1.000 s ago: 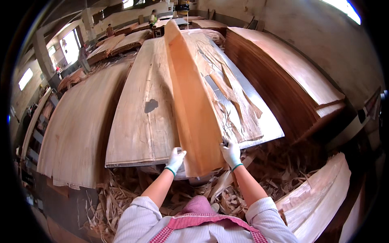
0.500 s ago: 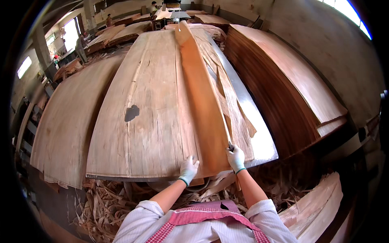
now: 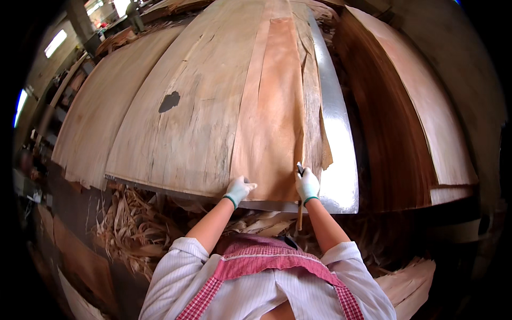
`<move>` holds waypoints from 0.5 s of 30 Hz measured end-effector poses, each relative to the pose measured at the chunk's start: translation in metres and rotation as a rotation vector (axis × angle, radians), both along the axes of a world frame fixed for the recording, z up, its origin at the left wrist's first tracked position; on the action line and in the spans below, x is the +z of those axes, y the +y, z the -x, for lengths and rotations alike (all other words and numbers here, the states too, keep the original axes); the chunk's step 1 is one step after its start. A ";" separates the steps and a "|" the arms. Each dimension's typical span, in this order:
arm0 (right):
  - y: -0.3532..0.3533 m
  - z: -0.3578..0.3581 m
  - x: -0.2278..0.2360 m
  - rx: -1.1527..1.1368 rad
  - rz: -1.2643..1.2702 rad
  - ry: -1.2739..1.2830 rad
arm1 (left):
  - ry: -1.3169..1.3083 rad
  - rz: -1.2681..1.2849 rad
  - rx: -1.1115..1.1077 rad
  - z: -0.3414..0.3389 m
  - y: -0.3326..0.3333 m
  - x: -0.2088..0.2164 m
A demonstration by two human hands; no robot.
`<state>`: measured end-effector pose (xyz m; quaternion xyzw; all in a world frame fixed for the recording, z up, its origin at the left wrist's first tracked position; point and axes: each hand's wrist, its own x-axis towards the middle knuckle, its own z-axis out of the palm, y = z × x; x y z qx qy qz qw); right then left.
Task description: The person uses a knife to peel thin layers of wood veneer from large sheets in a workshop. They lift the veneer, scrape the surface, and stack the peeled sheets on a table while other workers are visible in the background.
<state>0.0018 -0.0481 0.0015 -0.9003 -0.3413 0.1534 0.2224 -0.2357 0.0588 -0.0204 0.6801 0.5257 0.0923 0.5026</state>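
Note:
A long reddish veneer strip [image 3: 272, 101] lies lengthwise on a wide, pale veneer sheet [image 3: 208, 106] with a dark hole. My left hand [image 3: 240, 191], in a white glove with a green cuff, rests on the strip's left side near the front edge. Its fingers point right, partly bent, with no object seen in them. At the strip's right edge, my gloved right hand [image 3: 308, 185] is closed round a slim knife. The knife's dark tip shows above the fist, and its wooden handle [image 3: 300, 216] sticks out below. Ragged veneer [image 3: 313, 133] lies just right of the strip.
A shiny metal sheet [image 3: 341, 154] shows along the right side of the worktable. Tall stacked veneer [image 3: 394, 122] stands beyond it. Another veneer pile [image 3: 117, 106] is at left. Curled veneer scraps [image 3: 136, 229] heap below the front edge. A person [image 3: 134, 16] stands far left.
The strip's raised, orange-looking surface now lies flatter across the pale sheet. Both hands stay at its front end, the right still gripping the knife. The view has tilted downward.

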 end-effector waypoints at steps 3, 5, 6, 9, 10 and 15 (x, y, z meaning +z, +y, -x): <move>-0.002 -0.011 0.011 0.120 0.074 0.065 | 0.103 0.167 0.052 -0.015 -0.014 0.018; -0.004 -0.021 0.017 0.194 0.117 0.071 | 0.243 -0.151 0.150 -0.021 -0.029 0.021; -0.008 -0.029 0.021 0.219 0.103 0.073 | 0.285 -0.307 0.242 -0.026 -0.039 0.022; -0.020 -0.026 0.046 0.277 -0.009 -0.018 | 0.365 -0.354 0.385 -0.029 -0.060 0.022; -0.022 -0.027 0.047 0.269 -0.067 -0.026 | 0.382 -0.356 0.383 -0.035 -0.064 0.020; -0.027 -0.030 0.033 0.338 -0.067 0.128 | 0.263 -0.336 0.364 -0.036 -0.067 0.000</move>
